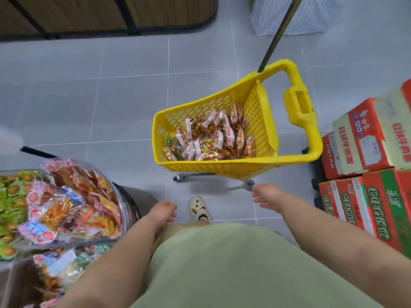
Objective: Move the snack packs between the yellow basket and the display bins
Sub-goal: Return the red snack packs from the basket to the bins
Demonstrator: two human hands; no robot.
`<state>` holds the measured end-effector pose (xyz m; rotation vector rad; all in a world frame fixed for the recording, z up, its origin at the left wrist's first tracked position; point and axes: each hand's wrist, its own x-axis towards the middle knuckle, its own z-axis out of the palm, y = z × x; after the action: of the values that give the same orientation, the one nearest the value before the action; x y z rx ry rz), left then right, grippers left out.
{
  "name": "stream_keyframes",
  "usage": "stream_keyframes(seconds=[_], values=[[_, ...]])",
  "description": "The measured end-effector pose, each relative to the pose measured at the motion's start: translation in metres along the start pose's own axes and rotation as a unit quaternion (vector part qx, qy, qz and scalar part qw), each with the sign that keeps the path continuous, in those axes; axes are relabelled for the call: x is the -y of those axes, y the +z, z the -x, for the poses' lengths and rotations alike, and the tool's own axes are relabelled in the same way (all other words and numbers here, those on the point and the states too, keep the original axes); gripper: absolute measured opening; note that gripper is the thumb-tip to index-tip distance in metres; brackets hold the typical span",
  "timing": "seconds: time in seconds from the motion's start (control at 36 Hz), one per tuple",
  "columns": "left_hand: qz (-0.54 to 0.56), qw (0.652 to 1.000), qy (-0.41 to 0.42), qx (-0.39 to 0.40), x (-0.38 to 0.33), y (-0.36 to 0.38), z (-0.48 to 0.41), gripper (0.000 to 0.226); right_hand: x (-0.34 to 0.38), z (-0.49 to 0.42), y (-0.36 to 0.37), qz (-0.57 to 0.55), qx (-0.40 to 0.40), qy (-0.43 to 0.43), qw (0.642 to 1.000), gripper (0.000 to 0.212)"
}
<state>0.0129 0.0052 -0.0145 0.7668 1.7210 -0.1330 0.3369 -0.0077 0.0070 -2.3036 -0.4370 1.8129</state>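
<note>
A yellow basket (262, 167) on wheels stands on the grey tiled floor ahead of me, with several snack packs (209, 138) lying in its bottom. At my left, clear display bins (122, 196) hold heaps of orange and red snack packs (73, 196) and green packs (11, 196). My left hand (163, 211) hangs low between the bins and the basket, fingers loosely curled, holding nothing. My right hand (265, 195) reaches forward just below the basket's near rim, fingers relaxed and empty.
Stacked red, green and white cardboard boxes (367, 165) stand at the right, close to the basket's handle (300, 107). A dark pole (278, 36) rises behind the basket. Wooden shelving (89, 14) runs along the far wall. My shoe (200, 208) shows below.
</note>
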Motion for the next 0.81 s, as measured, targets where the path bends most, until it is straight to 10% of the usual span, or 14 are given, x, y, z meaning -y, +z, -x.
stream_keyframes(seconds=[0.44, 0.64, 0.81], values=[[0.108, 0.992, 0.02, -0.064, -0.146, -0.08, -0.092, 0.015, 0.178, -0.07, 0.034, 0.074, -0.02, -0.147, 0.986, 0.021], [0.01, 0.994, 0.026, -0.104, -0.181, -0.069, -0.152, 0.014, 0.217, -0.13, 0.039, 0.37, -0.238, -0.219, 0.871, 0.059], [-0.031, 0.993, -0.006, -0.112, -0.186, -0.056, -0.204, 0.04, 0.206, -0.18, 0.026, 0.411, -0.218, -0.13, 0.875, 0.085]])
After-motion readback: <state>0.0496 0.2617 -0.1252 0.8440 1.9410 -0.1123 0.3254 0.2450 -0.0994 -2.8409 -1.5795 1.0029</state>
